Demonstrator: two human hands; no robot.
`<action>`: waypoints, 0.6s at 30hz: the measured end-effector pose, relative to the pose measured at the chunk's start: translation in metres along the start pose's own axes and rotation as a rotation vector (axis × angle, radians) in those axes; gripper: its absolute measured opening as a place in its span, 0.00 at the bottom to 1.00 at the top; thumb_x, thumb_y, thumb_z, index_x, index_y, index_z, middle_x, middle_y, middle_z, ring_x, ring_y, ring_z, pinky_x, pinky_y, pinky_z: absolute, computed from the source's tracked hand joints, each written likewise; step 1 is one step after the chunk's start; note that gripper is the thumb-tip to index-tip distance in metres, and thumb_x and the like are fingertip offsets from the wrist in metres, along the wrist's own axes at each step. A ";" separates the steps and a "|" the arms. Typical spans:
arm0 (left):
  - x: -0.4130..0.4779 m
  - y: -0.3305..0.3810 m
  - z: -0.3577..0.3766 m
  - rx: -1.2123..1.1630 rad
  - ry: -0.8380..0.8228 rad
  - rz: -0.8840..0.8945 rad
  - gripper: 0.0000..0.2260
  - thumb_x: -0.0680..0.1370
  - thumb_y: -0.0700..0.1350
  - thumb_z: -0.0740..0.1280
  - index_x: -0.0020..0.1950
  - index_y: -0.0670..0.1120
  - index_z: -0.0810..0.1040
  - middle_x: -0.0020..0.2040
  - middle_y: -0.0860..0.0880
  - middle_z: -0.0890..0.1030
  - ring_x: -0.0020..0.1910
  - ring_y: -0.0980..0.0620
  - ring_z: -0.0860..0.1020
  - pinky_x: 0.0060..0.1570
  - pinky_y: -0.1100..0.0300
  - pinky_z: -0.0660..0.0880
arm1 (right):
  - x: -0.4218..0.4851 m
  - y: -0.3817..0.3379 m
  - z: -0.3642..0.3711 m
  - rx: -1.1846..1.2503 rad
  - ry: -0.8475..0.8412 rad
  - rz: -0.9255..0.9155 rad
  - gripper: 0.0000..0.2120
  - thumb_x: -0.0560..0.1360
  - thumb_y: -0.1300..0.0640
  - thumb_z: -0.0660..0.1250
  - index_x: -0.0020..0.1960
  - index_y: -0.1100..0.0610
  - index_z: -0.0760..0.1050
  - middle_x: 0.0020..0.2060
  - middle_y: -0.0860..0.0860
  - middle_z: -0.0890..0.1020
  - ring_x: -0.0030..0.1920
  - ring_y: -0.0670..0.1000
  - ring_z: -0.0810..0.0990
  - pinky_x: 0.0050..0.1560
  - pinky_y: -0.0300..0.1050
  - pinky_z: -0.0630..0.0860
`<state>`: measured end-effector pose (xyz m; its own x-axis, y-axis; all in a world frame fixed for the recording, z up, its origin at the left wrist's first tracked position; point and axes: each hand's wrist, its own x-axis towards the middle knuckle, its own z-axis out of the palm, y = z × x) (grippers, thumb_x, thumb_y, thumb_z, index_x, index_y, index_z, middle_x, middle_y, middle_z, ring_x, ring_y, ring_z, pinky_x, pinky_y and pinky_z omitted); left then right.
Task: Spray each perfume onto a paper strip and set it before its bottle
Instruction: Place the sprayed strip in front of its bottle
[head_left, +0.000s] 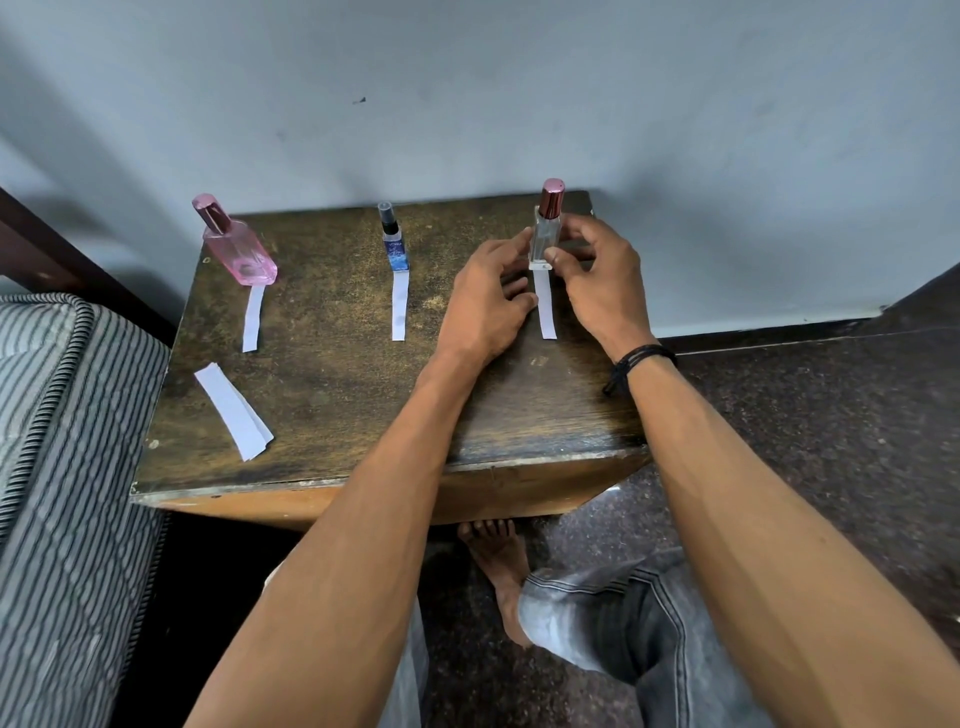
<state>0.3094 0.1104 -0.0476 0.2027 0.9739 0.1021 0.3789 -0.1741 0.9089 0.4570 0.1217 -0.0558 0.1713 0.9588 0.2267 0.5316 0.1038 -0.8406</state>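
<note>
Right hand (597, 280) pinches the upright bottle (545, 239) at its fingertips; left hand (485, 301), loosely open, apparently touches the paper strip (545, 312) running lengthwise between both palms, nearer the left.

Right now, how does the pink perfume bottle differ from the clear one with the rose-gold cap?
The pink bottle is broad and pink-tinted; the clear bottle is slim and colourless. The pink bottle stands untouched on the left; the clear bottle, on the right, is pinched by the right hand with the left hand touching it. Both stand capped, each with a white paper strip in front.
</note>
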 end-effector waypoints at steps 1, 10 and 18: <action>0.000 0.000 0.000 0.001 0.000 -0.002 0.31 0.74 0.30 0.70 0.76 0.43 0.69 0.63 0.46 0.75 0.63 0.52 0.78 0.65 0.61 0.76 | 0.000 0.000 0.000 -0.007 -0.002 0.000 0.17 0.78 0.61 0.70 0.66 0.52 0.79 0.57 0.45 0.84 0.52 0.38 0.81 0.50 0.24 0.73; 0.000 -0.001 0.000 0.017 0.023 0.001 0.31 0.73 0.31 0.71 0.75 0.44 0.70 0.62 0.47 0.76 0.62 0.52 0.79 0.64 0.60 0.77 | 0.001 0.002 0.002 -0.025 -0.020 0.007 0.17 0.79 0.61 0.70 0.67 0.52 0.79 0.58 0.45 0.83 0.53 0.38 0.81 0.49 0.23 0.72; -0.001 0.000 0.000 -0.005 0.037 -0.014 0.30 0.74 0.31 0.71 0.75 0.44 0.70 0.63 0.44 0.78 0.61 0.52 0.79 0.62 0.64 0.77 | 0.001 0.003 0.001 -0.033 -0.024 0.010 0.18 0.79 0.62 0.70 0.68 0.52 0.78 0.60 0.45 0.83 0.50 0.33 0.79 0.49 0.20 0.70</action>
<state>0.3089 0.1092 -0.0477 0.1643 0.9809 0.1040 0.3768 -0.1598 0.9124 0.4575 0.1234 -0.0587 0.1572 0.9659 0.2058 0.5571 0.0853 -0.8260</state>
